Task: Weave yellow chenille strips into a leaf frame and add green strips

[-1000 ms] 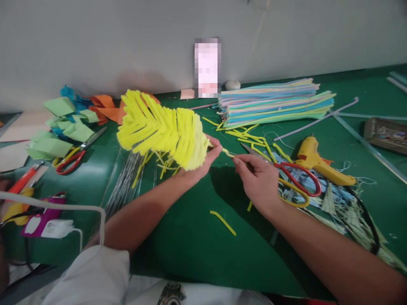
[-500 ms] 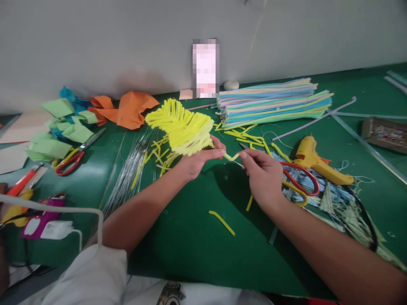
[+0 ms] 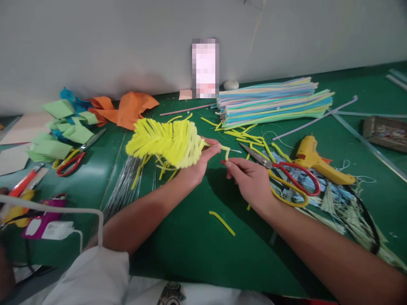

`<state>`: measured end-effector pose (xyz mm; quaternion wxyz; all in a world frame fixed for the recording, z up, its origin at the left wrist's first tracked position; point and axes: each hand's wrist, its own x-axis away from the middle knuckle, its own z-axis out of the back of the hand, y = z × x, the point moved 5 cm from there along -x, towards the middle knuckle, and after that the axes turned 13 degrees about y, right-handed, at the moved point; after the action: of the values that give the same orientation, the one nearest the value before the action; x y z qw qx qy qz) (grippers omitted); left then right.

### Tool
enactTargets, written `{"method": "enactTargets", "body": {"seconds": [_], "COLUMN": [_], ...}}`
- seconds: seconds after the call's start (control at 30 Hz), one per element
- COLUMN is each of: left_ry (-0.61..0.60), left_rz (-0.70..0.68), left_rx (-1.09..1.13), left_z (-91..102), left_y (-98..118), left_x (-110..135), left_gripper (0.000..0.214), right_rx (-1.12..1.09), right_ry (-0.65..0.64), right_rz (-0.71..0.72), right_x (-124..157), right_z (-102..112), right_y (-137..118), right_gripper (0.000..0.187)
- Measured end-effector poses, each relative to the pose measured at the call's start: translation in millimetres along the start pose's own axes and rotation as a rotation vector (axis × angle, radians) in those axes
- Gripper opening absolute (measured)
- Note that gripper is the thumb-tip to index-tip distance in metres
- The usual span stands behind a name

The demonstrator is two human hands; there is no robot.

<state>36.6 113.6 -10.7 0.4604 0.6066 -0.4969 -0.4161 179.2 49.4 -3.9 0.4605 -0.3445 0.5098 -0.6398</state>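
A yellow leaf-like piece made of pipe cleaners (image 3: 165,142) lies across my left hand (image 3: 208,154), whose fingers pinch its stem near the base. Thin wire (image 3: 235,151) sticks out of the stem to the right. From the stem a pale yellow pipe cleaner end (image 3: 227,155) bends down, and my right hand (image 3: 246,173) grips its tip between thumb and forefinger. Scissors with red and yellow handles (image 3: 270,163) lie just right of my right hand. A loose yellow pipe cleaner piece (image 3: 222,223) rests on the green table (image 3: 197,254) below.
A thick bundle of pastel pipe cleaners (image 3: 273,103) lies at the back, beside an upright blurred phone (image 3: 205,67). To the right are a yellow glue gun (image 3: 321,161) and tassels (image 3: 337,207). Wires (image 3: 125,182), coloured paper (image 3: 135,110) and other scissors (image 3: 78,156) lie left.
The leaf-like piece has turned and dropped to the left. My right hand has moved left and down, bending the pipe cleaner end downward; the wire tip and the scissors blades now show.
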Motion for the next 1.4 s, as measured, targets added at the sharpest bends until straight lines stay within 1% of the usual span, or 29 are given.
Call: {"method": "enactTargets", "body": {"seconds": [0.07,0.13,0.2,0.27,0.33,0.47,0.57,0.63,0.73,0.83,0.9,0.97,1.03,1.07,1.17,1.23,1.27,1.33,1.4], "left_ry": [-0.023,-0.060,-0.094,-0.128,-0.184,-0.305,-0.380,-0.411,-0.401,-0.369,-0.303,-0.185,-0.063,-0.018,0.037,0.028,0.011,-0.039,-0.089], "left_rz": [-0.151,-0.265,-0.327,-0.328,-0.264,-0.098,0.014,0.079,0.165,0.283,0.339,0.345,0.282,0.221,-0.042,-0.190,-0.234,-0.275,-0.295], "left_rx": [-0.120,-0.226,-0.299,-0.332,-0.338,-0.319,-0.213,-0.125,-0.011,0.088,0.142,0.174,0.170,0.152,0.059,-0.035,-0.096,-0.213,-0.296], "left_z": [3.3,4.3,3.5,1.5,-1.5,-6.0,-8.0,-8.8,-8.8,-9.9,-10.6,-9.9,-8.2,-7.4,-5.2,-3.5,-2.9,-2.2,-1.9], "left_y": [4.1,10.1,17.4,24.6,29.4,30.1,23.7,18.6,13.3,8.7,5.6,2.6,1.2,2.0,10.6,17.6,20.2,23.7,27.3], "left_x": [-1.7,-2.4,-2.9,-4.2,-6.7,-11.8,-12.7,-11.8,-9.8,-5.3,-1.6,1.8,5.0,6.4,8.4,8.0,7.2,4.9,2.5], "left_gripper": [0.018,0.015,0.014,0.012,0.011,0.012,0.017,0.020,0.021,0.024,0.027,0.028,0.028,0.027,0.024,0.022,0.021,0.017,0.019], "right_rx": [0.057,0.097,0.120,0.135,0.139,0.105,0.047,0.003,-0.052,-0.098,-0.120,-0.123,-0.100,-0.074,0.030,0.089,0.110,0.138,0.159], "right_ry": [0.030,0.060,0.096,0.147,0.197,0.277,0.314,0.293,0.223,0.141,0.068,0.010,-0.020,-0.024,-0.025,-0.012,-0.002,0.022,0.054], "right_rz": [0.067,0.123,0.152,0.161,0.173,0.174,0.114,0.058,-0.021,-0.049,-0.057,-0.062,-0.040,-0.012,0.112,0.198,0.236,0.299,0.341], "right_x": [1.2,2.1,2.5,2.2,1.9,1.8,1.3,0.2,-2.0,-3.6,-3.6,-2.8,-1.5,-0.9,1.5,2.9,3.5,4.0,3.8], "right_z": [0.9,2.5,5.0,8.9,13.2,19.9,22.0,20.6,16.3,11.7,7.4,3.5,0.9,0.2,-0.9,-0.6,-0.1,1.5,4.4], "right_y": [-2.3,-3.9,-4.4,-4.2,-4.5,-5.7,-4.5,-2.3,1.9,3.7,4.1,4.5,3.8,2.8,-1.5,-3.6,-4.0,-3.9,-3.6], "right_gripper": [0.026,0.025,0.024,0.023,0.022,0.021,0.020,0.020,0.022,0.024,0.027,0.029,0.028,0.028,0.033,0.034,0.031,0.024,0.022]}}
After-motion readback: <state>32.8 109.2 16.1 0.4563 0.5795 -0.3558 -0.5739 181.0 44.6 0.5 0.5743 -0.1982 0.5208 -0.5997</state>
